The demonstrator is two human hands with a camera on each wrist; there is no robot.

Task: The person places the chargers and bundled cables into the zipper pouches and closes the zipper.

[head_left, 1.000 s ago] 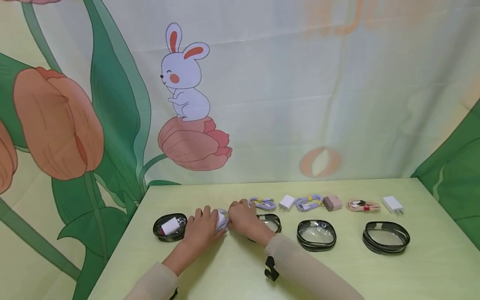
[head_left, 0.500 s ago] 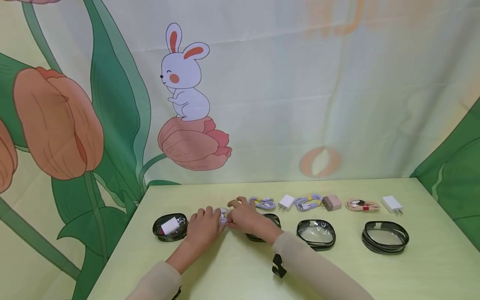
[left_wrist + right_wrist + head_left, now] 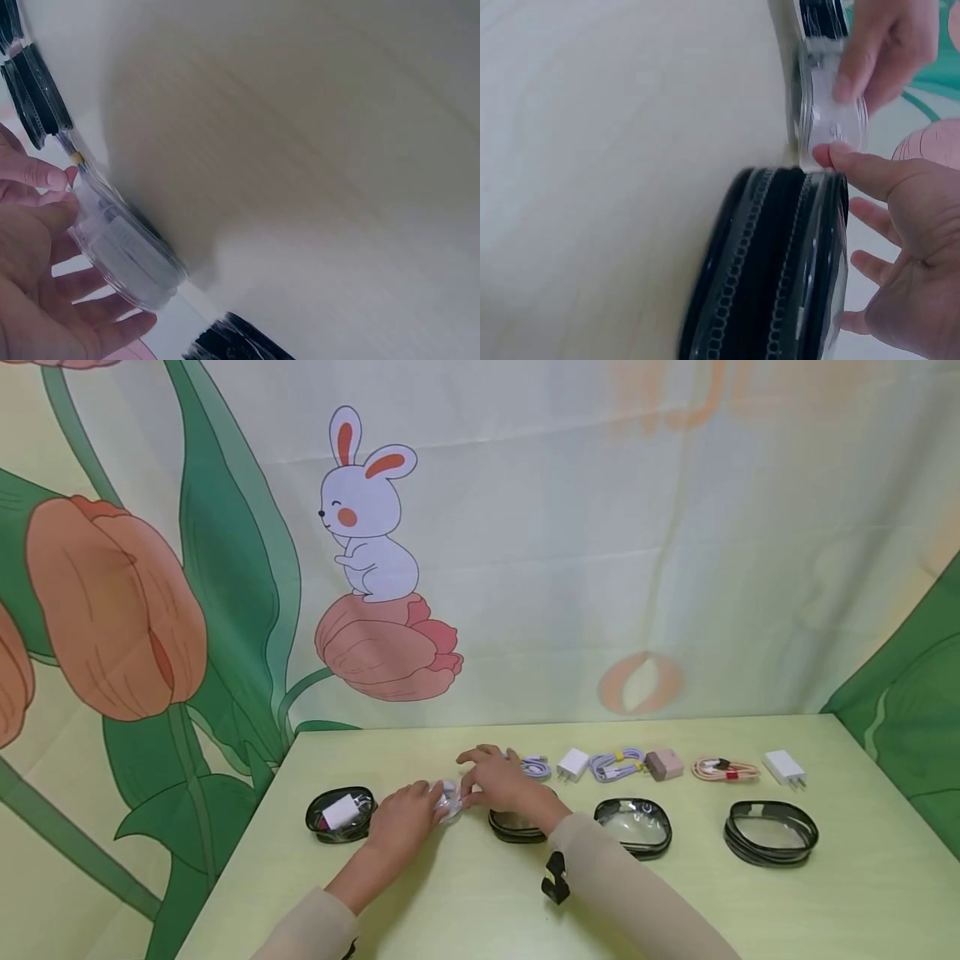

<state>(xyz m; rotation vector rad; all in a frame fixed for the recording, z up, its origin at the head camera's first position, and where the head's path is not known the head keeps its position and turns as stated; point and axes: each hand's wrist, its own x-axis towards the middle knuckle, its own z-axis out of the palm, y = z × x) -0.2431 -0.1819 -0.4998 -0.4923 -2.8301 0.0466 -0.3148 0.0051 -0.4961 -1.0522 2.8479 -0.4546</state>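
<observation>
The clear case (image 3: 451,803) is on the counter (image 3: 480,902), held between a person's two hands, with something pale showing through its wall. The left hand (image 3: 402,820) has its grip closed about the case from the left, thumb on one face and fingers on the other. The right hand (image 3: 495,783) meets the case's right end, its grip pinching there with thumb and forefinger while the other fingers stand apart; the bit between the fingertips is too small to make out.

Left of the case is a black-edged pouch (image 3: 337,837) with a white plug (image 3: 341,812) inside. Right of the case, a second pouch (image 3: 513,835) sits partly under the right wrist, then a third (image 3: 634,828) and a fourth (image 3: 772,858) farther along. Behind and to the right of the case runs a row: a lilac cable (image 3: 536,767) partly hidden by the right hand, a white charger (image 3: 573,765), another lilac cable (image 3: 618,766), a pink charger (image 3: 665,765), a pink cable (image 3: 724,769) and a white adapter (image 3: 784,768).
</observation>
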